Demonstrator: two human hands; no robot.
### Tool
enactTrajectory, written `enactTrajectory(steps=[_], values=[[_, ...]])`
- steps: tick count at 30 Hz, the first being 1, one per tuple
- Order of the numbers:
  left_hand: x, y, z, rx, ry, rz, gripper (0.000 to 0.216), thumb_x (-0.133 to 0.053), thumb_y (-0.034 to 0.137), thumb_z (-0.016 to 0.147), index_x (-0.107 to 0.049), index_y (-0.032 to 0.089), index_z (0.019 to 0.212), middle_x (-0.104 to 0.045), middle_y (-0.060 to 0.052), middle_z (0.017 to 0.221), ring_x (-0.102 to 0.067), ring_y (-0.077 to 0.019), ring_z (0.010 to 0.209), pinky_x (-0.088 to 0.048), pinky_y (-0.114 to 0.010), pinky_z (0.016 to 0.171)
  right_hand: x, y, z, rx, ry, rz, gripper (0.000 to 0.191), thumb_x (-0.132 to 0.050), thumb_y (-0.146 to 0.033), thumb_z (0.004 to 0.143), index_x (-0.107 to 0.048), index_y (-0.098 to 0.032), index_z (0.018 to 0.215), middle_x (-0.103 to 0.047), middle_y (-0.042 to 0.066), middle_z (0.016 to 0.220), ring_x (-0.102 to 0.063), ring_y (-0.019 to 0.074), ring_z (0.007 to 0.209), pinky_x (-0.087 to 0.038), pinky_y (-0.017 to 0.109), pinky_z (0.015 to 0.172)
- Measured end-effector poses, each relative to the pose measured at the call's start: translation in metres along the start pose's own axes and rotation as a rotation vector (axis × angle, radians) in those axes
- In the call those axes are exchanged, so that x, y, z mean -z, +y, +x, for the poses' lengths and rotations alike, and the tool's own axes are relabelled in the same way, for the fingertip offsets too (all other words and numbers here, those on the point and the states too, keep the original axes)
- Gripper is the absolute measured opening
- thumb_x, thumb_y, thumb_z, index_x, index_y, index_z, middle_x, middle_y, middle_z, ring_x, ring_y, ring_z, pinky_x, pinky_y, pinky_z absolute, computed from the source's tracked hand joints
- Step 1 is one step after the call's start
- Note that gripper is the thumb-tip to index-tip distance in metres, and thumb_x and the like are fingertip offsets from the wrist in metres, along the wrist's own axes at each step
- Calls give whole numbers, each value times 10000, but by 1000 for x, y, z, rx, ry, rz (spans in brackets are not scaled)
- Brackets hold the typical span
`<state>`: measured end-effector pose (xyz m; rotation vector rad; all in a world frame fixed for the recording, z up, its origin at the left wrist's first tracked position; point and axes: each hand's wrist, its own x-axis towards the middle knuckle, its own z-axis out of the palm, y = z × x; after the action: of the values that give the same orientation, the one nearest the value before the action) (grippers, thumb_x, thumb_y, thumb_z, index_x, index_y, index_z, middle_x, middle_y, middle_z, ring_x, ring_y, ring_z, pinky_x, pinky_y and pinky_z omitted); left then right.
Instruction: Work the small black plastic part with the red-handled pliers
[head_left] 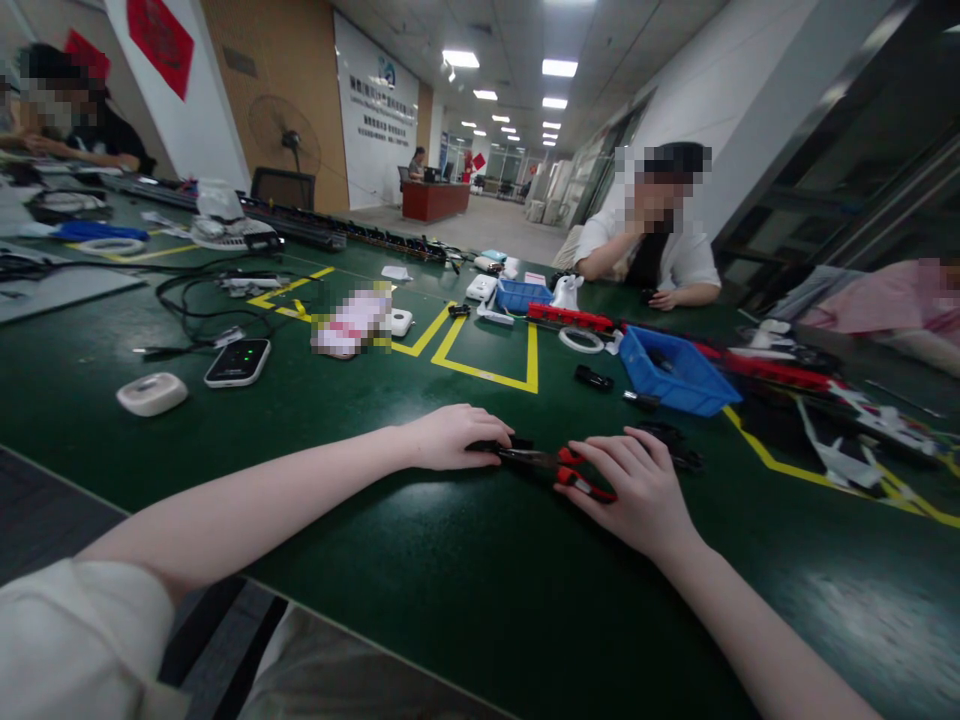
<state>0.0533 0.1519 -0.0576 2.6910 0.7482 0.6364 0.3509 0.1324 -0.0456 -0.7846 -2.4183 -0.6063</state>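
Note:
My right hand (637, 490) is curled around the red-and-black handles of a pair of pliers (566, 470). Their narrow metal jaws point left, toward my left hand (454, 437). Between the fingertips of that hand is a small black part (487, 446), partly covered by the fingers. The jaw tips meet or overlap this part; whether they grip it I cannot tell. Both hands are low over the green table (450, 580). Just beyond the right hand lies a dark, tangled black item (679, 445).
A blue bin (675, 375) stands ahead on the right, near a black clip-like piece (592, 377). To the left are a phone (352, 322), a black-faced device (238, 362), a white round-cornered case (151, 394) and cables (180, 300). A person (652, 230) sits across the table.

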Motion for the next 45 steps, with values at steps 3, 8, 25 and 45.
enactTrajectory(steps=[3, 8, 25, 45], values=[[-1, 1, 0, -10, 7, 22, 201, -597, 285, 930, -639, 203, 1110, -636, -89, 1307, -629, -230, 1124, -468, -363, 954, 0, 0, 0, 3, 1, -2, 349, -656, -411, 852, -643, -199, 1130, -711, 79, 992, -646, 239, 917, -404, 463, 968], [0, 2, 0, -17, -1, 39, 258, -566, 290, 952, -610, 211, 1194, -629, -95, 1316, -628, -231, 1127, -473, -360, 953, -1, 2, -2, -7, -13, 13, 373, -660, -411, 845, -644, -203, 1154, -711, 80, 1002, -647, 248, 926, -397, 476, 976], [-1, 1, 0, 21, -8, 26, 246, -570, 302, 952, -639, 211, 1170, -641, -93, 1308, -642, -224, 1077, -489, -355, 931, -2, 4, -3, -41, -25, 46, 351, -649, -437, 844, -651, -221, 1120, -726, 66, 984, -660, 250, 910, -391, 487, 970], [0, -4, 0, 46, -16, -95, 213, -628, 286, 917, -655, 195, 1107, -656, -80, 1280, -622, -215, 1089, -475, -352, 944, 1, 2, -1, -19, -11, 5, 349, -641, -421, 860, -621, -200, 1129, -710, 84, 1000, -657, 245, 918, -395, 477, 980]])
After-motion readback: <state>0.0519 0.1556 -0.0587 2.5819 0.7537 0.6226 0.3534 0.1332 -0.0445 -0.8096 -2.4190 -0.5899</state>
